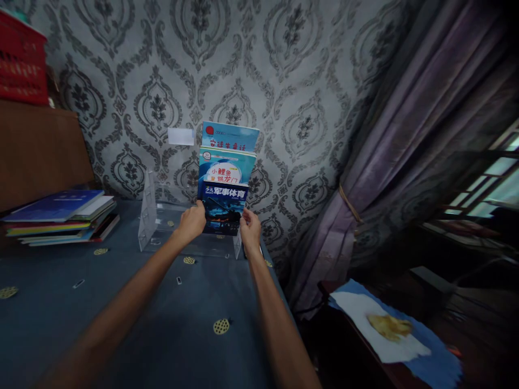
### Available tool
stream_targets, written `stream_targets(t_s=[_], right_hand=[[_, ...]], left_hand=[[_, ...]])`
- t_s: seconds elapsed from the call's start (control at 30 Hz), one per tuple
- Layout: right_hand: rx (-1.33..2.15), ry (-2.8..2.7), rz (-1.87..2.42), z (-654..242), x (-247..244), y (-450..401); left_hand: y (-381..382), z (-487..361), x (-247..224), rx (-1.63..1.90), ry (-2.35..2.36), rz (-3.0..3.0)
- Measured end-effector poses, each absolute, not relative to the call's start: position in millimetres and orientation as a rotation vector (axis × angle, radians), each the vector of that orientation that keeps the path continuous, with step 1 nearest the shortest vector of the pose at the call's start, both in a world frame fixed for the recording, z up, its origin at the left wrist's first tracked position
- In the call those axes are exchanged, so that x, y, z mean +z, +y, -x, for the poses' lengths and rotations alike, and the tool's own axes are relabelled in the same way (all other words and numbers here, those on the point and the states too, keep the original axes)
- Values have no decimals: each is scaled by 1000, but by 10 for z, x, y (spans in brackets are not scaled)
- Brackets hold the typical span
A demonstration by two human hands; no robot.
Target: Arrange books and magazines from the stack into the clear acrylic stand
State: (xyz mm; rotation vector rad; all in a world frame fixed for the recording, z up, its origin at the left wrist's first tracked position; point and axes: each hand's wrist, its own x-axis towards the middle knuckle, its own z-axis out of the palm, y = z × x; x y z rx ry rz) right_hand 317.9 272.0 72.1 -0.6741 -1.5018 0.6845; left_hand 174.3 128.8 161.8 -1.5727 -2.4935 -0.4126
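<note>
A dark blue book [224, 209] with white lettering is held upright between my two hands. My left hand [192, 221] grips its left edge, and my right hand [250, 232] has its fingers closed on the right edge. Behind it stand a blue book with a white oval [227, 165] and, taller at the back, a light blue book [230, 136] with red lettering. These books are at the right end of a clear plastic rack [148, 219], which stands on the dark blue tablecloth [141, 302].
Stacked books [57, 216] lie at the left, beside a brown wooden box [40, 151] bearing a red basket [22, 65]. A purple curtain [365, 162] hangs at the right. Below it, a yellowish item [389, 326] rests on white and blue sheets.
</note>
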Motion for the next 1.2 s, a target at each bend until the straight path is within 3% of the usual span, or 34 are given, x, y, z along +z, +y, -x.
stream_targets(t_s=[1.2], right_hand=[[990,-1317,719,-3482,966,2782]], left_hand=[[1150,-1708,1620,-384,-2469,1559]])
